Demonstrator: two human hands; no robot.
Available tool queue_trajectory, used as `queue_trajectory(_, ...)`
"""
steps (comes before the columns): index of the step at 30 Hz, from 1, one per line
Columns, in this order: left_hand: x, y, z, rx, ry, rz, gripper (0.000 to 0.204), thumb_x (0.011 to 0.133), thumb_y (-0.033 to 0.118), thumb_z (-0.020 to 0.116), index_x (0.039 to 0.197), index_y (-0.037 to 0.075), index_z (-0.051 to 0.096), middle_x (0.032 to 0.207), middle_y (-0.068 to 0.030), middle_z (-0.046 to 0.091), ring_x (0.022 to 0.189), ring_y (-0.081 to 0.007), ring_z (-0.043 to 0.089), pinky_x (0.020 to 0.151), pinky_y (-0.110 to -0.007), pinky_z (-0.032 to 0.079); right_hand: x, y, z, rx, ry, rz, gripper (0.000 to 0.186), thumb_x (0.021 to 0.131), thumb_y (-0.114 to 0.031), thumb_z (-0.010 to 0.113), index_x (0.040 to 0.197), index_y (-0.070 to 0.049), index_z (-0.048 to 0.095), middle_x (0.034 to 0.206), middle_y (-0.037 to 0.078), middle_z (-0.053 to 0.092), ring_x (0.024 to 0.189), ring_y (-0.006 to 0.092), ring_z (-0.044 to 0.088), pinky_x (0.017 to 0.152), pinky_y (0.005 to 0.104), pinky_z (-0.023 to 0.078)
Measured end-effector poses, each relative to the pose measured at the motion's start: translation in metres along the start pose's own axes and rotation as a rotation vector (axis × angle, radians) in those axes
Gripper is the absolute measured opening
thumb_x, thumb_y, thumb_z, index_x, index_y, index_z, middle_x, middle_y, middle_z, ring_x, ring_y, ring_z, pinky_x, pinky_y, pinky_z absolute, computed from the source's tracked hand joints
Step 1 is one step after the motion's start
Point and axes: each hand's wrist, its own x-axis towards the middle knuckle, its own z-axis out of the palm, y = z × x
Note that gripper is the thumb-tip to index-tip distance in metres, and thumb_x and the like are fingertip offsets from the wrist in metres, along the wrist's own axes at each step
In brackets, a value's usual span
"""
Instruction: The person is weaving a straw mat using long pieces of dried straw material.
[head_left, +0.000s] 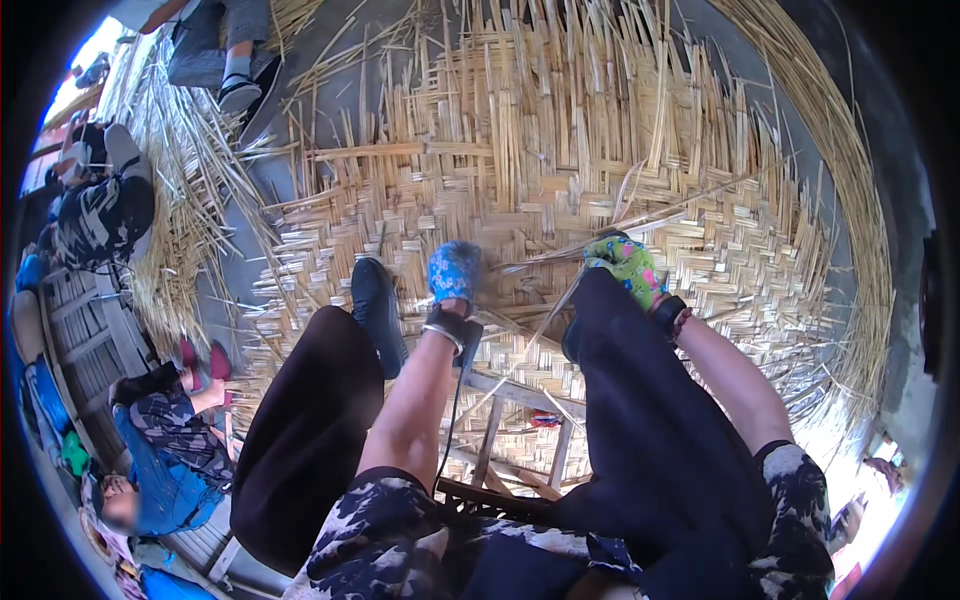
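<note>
**Gloved hands on a flat bamboo weave**

Nearest, a low wooden stool point(515, 420). Beyond it, the blue-gloved left hand point(453, 272) presses down, blurred, its grip unclear. The green patterned right hand point(626, 266) pinches a thin strip point(560, 258). The herringbone mat point(560, 170) of pale splints spreads beyond.

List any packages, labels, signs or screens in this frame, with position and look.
None that can be made out: no package, sign or screen shows.
Closest thing: a small red and blue object on the woven mat under the wooden stool, between the person's legs; too small to tell what it is.
</note>
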Motion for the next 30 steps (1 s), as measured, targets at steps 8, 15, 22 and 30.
queue_trajectory(8,0.095,0.022,-0.005,-0.947,0.081,-0.151,0.019,0.077,0.022,0.061,0.088,0.007,0.061,0.076,-0.009,0.062,0.068,-0.0212,0.06,0.065,-0.03,0.048,0.09,-0.075,-0.033,-0.357,-0.402,-0.356,0.023,0.076,-0.022,0.054,0.091,-0.005,0.058,0.08,0.014,0.06,0.076,0.0274,0.058,0.066,0.0352,0.045)
queue_trajectory(15,0.152,0.013,-0.043,-1.813,0.064,-0.524,0.036,0.081,0.03,0.056,0.107,0.005,0.049,0.079,-0.0061,0.053,0.067,-0.0164,0.052,0.06,-0.028,0.047,0.222,-0.095,0.048,-0.069,-0.32,-0.461,0.026,0.077,-0.014,0.053,0.102,-0.007,0.056,0.089,0.013,0.061,0.079,0.0217,0.06,0.07,0.0307,0.046)
queue_trajectory(22,0.157,0.004,-0.066,-1.594,-0.331,-0.115,0.041,0.086,0.036,0.046,0.106,0.001,0.051,0.085,-0.0044,0.055,0.069,-0.0137,0.052,0.066,-0.026,0.044,0.227,-0.096,0.084,-0.535,-0.146,-0.368,0.029,0.073,-0.025,0.057,0.1,-0.013,0.059,0.085,0.011,0.06,0.072,0.0236,0.058,0.067,0.0334,0.045)
queue_trajectory(30,0.188,0.031,-0.051,-0.814,-0.244,-0.002,0.035,0.084,0.018,0.051,0.113,-0.001,0.049,0.106,-0.012,0.055,0.095,-0.0179,0.054,0.081,-0.026,0.041,0.222,-0.072,0.093,0.047,0.204,-0.071,0.024,0.072,-0.023,0.061,0.087,-0.004,0.059,0.076,0.009,0.06,0.067,0.0219,0.058,0.063,0.0321,0.045)
